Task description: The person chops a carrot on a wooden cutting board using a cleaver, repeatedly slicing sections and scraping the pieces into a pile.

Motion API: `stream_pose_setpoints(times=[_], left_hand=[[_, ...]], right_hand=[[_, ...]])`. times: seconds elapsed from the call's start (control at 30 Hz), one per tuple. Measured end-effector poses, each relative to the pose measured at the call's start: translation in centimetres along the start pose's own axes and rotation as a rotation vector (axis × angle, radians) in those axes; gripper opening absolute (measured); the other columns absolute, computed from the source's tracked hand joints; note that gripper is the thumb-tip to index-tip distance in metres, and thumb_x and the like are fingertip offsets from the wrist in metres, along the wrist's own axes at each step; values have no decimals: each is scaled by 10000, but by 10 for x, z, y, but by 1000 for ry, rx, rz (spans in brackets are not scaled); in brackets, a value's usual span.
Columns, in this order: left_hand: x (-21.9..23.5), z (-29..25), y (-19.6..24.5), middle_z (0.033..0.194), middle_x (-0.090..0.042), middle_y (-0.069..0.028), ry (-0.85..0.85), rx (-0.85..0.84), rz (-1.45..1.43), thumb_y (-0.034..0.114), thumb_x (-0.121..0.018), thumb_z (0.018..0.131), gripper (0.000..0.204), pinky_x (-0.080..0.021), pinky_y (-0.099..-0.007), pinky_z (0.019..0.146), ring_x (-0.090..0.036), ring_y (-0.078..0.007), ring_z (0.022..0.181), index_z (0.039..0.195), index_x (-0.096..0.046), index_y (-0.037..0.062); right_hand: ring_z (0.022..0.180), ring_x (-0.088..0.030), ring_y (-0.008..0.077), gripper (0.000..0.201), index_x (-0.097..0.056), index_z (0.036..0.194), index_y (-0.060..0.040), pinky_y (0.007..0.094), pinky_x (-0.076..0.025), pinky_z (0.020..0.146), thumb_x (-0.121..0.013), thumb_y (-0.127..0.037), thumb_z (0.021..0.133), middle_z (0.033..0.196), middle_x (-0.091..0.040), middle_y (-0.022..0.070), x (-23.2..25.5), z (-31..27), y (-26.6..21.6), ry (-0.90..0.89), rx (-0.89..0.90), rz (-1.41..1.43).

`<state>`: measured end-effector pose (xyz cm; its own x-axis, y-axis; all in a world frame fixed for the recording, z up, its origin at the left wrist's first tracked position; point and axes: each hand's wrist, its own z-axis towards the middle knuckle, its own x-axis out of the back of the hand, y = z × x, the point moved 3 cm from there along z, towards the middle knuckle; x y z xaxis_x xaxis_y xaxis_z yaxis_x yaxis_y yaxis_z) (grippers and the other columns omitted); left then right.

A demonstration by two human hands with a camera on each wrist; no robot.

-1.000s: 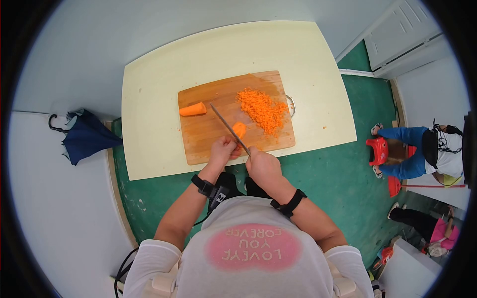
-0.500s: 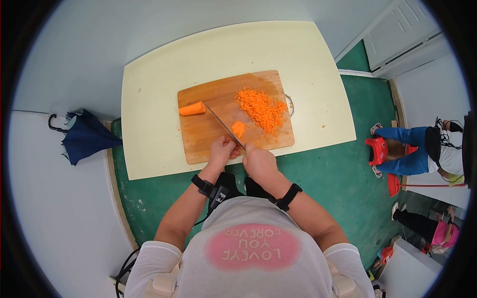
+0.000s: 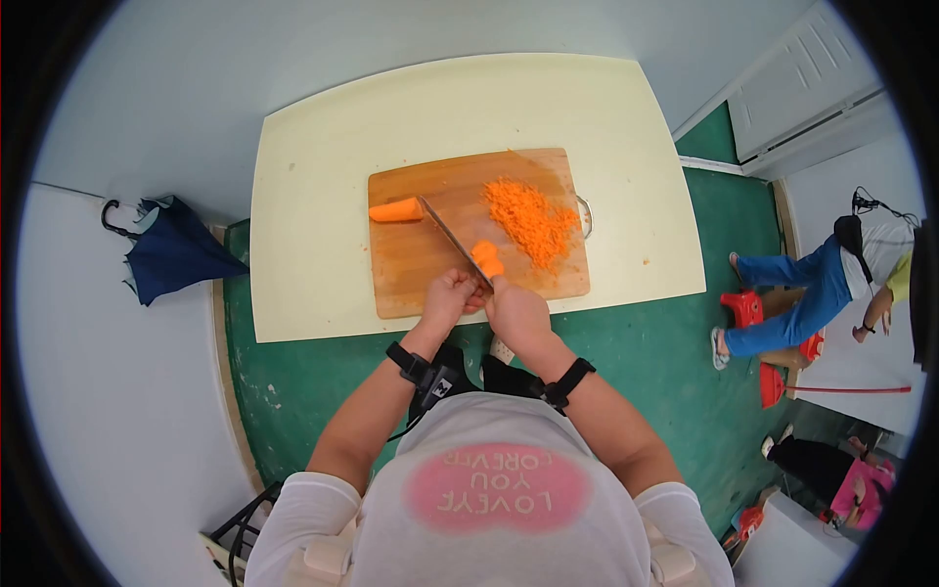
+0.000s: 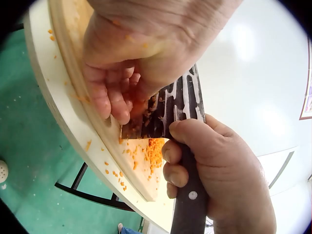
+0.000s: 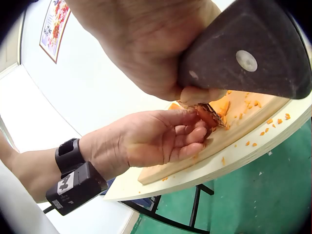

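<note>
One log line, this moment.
right hand: grips knife | left hand: holds carrot piece | long carrot chunk: by knife tip | chopped carrot: heaped on board

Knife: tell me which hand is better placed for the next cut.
The right hand, most likely: its fingers wrap the knife handle. The left hand holds a carrot piece beside the blade, so it seems better suited to steadying.

one knife (image 4: 189, 212), one cutting board (image 3: 416, 269), one carrot heap (image 3: 531, 221), one table (image 3: 318, 147), one umbrella (image 3: 181, 252)
</note>
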<state>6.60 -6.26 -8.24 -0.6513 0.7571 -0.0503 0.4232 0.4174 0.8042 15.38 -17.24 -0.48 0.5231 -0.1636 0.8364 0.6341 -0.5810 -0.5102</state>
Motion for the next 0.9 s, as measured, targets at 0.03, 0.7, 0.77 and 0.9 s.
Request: stream_pose_setpoints(times=[0.03,0.7,0.77,0.9], left_hand=[[-1,-1,2,842,-660,-76,6,19,9,193,-590,956,180,-547,-245,592,-659,-139,663,968,-596,14],[-5,-3,12,781,-664,-57,42,58,58,170,-574,918,143,-526,-236,531,-667,-130,621,882,-606,35],[-5,-1,10,776,-664,-59,44,58,63,169,-575,914,142,-526,-236,530,-667,-131,617,878,-607,35],[-4,-2,12,771,-662,-63,33,51,52,169,-580,911,145,-526,-237,528,-669,-135,613,868,-608,33]], right_hand=[[650,-650,378,179,-587,946,-33,483,-514,592,-571,-168,830,691,-649,196,0,0,0,0,-12,7],[696,-649,398,226,-608,1001,-26,494,-510,640,-580,-172,831,740,-657,217,19,-18,13,-2,-103,114],[701,-650,401,253,-612,1036,-21,495,-510,644,-573,-167,833,743,-656,222,28,-24,11,12,-113,130],[702,-651,400,256,-614,1045,-18,496,-511,642,-566,-160,837,750,-658,222,37,-29,6,31,-109,137]])
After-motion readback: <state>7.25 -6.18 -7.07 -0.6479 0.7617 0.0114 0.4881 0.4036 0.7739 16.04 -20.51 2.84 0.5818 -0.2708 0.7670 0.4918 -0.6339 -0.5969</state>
